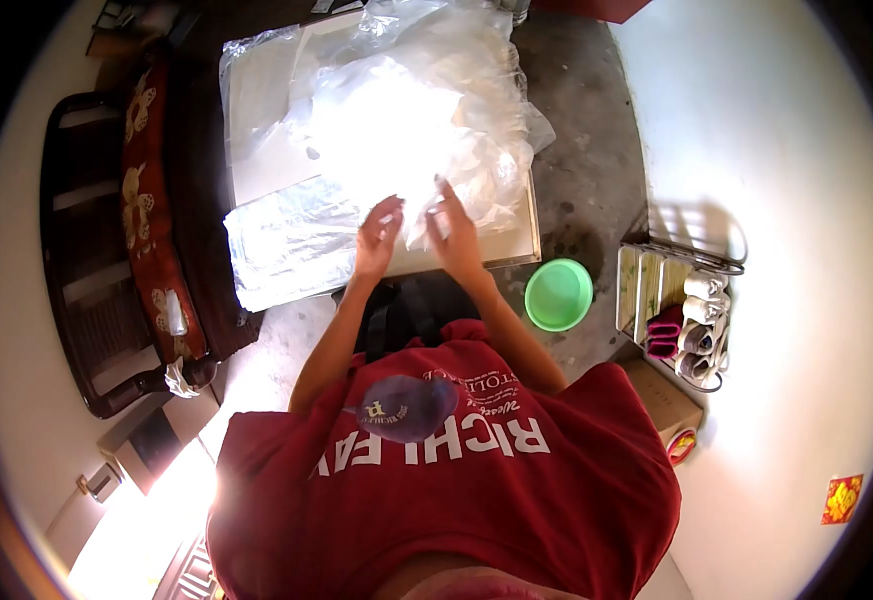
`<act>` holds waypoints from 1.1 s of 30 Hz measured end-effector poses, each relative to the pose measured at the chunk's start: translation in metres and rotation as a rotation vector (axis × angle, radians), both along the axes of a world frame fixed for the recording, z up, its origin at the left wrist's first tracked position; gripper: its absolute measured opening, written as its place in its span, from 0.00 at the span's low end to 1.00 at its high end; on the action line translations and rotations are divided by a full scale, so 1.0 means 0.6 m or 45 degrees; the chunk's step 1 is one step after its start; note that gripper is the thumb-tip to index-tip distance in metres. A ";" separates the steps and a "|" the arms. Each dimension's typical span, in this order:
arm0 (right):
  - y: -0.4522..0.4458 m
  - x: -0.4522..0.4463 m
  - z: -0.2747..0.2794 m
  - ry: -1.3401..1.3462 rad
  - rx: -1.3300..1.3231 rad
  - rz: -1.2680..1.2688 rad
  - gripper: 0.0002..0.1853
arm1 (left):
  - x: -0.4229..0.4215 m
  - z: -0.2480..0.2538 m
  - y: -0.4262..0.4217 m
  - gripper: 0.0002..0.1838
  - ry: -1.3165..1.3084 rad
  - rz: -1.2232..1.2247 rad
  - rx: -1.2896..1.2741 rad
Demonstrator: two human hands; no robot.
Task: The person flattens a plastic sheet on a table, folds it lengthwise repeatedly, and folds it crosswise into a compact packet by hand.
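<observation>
My left hand [380, 238] is over the near part of the table, above a stack of flat clear plastic bags [291, 240]. Its fingers are slightly bent, with the thumb apart from them. Close by on the right, my right hand [451, 232] has its fingers apart and reaches toward a loose heap of thin clear plastic bags [486, 165]. Some film shows between the two hands, and I see no firm grip on it. Strong glare whitens the middle of the heap and hides detail near the fingertips.
The plastic lies on a pale table [516, 235]. A green basin [558, 295] is on the floor to the right. Beyond it are a shoe rack [646, 290] and a cardboard box [661, 395] by the wall. A dark wooden bench [96, 310] stands on the left.
</observation>
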State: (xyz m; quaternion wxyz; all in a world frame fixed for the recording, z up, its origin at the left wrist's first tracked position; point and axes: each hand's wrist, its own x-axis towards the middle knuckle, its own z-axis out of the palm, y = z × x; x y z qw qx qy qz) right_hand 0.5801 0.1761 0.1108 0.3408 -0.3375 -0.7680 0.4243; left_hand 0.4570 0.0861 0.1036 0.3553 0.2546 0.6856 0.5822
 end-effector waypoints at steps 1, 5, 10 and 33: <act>-0.006 -0.010 0.019 -0.007 0.179 0.195 0.18 | 0.016 0.014 -0.005 0.21 -0.181 -0.056 0.129; -0.052 -0.043 0.039 -0.154 0.278 0.646 0.26 | 0.037 0.037 -0.029 0.22 -0.928 0.257 0.342; -0.073 -0.060 0.028 -0.088 0.111 0.915 0.14 | -0.006 0.001 -0.081 0.18 -1.063 0.475 0.215; -0.182 -0.191 -0.008 0.081 -0.553 0.498 0.06 | -0.139 -0.047 -0.278 0.13 -0.391 0.843 -0.275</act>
